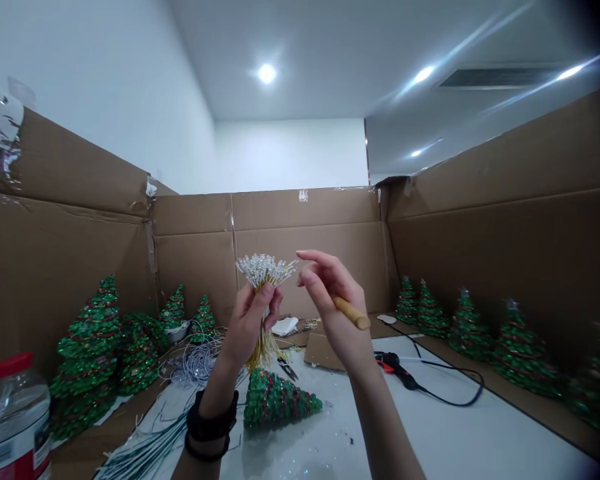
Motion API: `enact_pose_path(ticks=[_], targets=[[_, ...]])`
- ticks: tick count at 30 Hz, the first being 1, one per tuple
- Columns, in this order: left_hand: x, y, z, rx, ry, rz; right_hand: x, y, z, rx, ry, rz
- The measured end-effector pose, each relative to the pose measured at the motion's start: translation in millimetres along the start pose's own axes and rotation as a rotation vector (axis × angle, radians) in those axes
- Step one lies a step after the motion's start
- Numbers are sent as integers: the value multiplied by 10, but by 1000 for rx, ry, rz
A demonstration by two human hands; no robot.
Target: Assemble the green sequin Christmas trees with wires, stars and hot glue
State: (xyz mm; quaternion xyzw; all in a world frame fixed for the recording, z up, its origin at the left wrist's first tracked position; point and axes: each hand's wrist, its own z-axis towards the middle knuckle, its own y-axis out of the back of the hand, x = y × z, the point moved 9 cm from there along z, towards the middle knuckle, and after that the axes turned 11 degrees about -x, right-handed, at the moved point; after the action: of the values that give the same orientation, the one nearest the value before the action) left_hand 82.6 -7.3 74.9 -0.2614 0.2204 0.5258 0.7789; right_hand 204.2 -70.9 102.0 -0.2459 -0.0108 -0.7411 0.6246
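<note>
My left hand (255,317) is closed around a bundle of thin gold wire stems topped with clear beads (265,268); the stems' lower ends fan out beneath the fist. To the right of the bead tips is my right hand (333,287), its thumb and forefinger apart. A tool with a rounded wooden handle (351,312) is tucked under its other fingers; the tool's far end is hidden by the hand. Below both hands a small green beaded Christmas tree (280,402) with red trim lies on its side on the white tabletop (320,443).
Cardboard walls (300,230) enclose the table. More beaded trees stand at the left (93,347) and right (473,323). Pliers (287,369), a black glue gun (400,373) with its cord, coiled wire (195,360), green wire strands (150,447) and a red-capped bottle (15,420) lie around.
</note>
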Motion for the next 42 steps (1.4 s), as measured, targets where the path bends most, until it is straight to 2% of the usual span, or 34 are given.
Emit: enact_pose_path(ticks=[5,11,19,22,26,32,37,40,42], targets=[[15,46,-29,61,39,39,52,-18,-31,48,45,-85],[-60,21,-83,83,10,115,-63,-26,0,64,10,-125],[-153,114,-70,-12,-34,159,-84,40,37,23,48,-191],[-182,123,-75,-15,-48,201,-108,-39,10,120,2,-184],[-171,40,-96,59,-56,275,-130,-173,-45,247,-36,-126],[-131,20,-106,85,-38,315,-160,-117,-18,160,-60,-55],[-63,14,-126,119,32,276,-229,-167,-35,171,-126,27],[-33,10,-131,147,50,266,-210,-170,-33,175,-102,6],[-7,26,-127,161,61,292,-180,-101,-4,130,-62,-29]])
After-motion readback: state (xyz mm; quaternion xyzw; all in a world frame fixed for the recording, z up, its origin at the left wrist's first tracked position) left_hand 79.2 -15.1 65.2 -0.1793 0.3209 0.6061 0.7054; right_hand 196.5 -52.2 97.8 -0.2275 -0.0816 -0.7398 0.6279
